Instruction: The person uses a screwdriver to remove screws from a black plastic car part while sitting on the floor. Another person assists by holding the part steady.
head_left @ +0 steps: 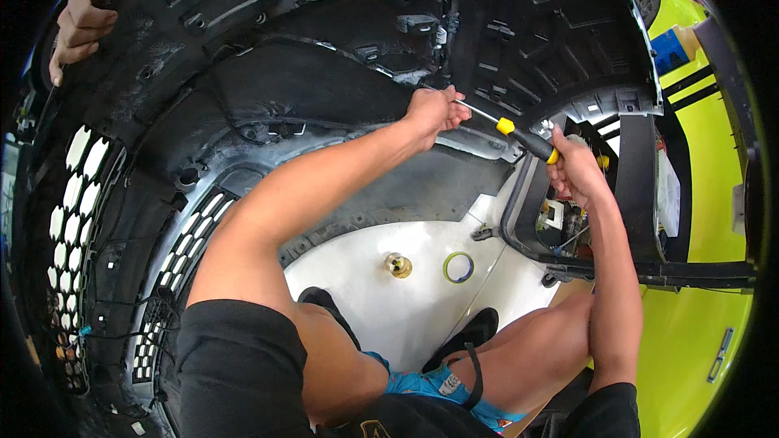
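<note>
In my right hand [574, 169] is a screwdriver [531, 143] with a black and yellow handle, its thin metal shaft pointing up and left. The curled fingers of my left hand [436, 118] close about the far end of that shaft, and its tip is hidden there. Both hands are over the inner side of a large black car bumper [324, 89], where clips, slots and a thin cable run. Near my left hand, a bracketed seam of the bumper shows pale scuffs.
Another person's hand [83, 23] grips the bumper's far left edge. On the white floor are a brass-coloured cylinder [398, 265] and a roll of tape [458, 267]. A wheeled black cart [633, 272] with tools stands right, beside a lime-green car [690, 357].
</note>
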{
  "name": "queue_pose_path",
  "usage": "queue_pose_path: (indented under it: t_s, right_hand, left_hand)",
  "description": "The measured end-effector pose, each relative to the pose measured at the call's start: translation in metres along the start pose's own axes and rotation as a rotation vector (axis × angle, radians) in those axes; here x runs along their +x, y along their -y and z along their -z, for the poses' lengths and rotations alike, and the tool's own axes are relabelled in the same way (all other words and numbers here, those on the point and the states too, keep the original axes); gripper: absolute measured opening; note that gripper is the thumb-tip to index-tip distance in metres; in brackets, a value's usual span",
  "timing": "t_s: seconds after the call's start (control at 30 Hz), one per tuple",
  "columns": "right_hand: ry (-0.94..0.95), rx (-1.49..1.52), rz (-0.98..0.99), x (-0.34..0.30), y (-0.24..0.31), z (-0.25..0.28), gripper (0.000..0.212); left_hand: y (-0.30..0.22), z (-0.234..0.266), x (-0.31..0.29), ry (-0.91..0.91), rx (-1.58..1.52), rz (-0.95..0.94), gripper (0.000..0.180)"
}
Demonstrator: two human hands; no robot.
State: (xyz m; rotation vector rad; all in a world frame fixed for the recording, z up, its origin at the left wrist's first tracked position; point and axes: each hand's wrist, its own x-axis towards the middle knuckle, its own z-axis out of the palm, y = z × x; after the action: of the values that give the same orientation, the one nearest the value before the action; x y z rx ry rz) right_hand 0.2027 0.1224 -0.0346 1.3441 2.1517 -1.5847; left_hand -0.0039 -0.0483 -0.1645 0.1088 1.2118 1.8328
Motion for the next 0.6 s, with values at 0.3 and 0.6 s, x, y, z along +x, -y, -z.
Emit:
queue_pose_path:
  t_s: [0.3, 0.6]
  right_hand:
    - [-0.330, 0.039, 0.533, 0.005, -0.029, -0.034, 0.026]
    - [-0.531, -0.388, 0.995, -0.007, -0.039, -0.040, 0.052]
  left_hand:
    - [0.006, 0.003, 0.001, 0.025, -0.145, -0.048, 0.025]
    - [0.016, -0.006, -0.010, 0.107, -0.270, -0.057, 0.032]
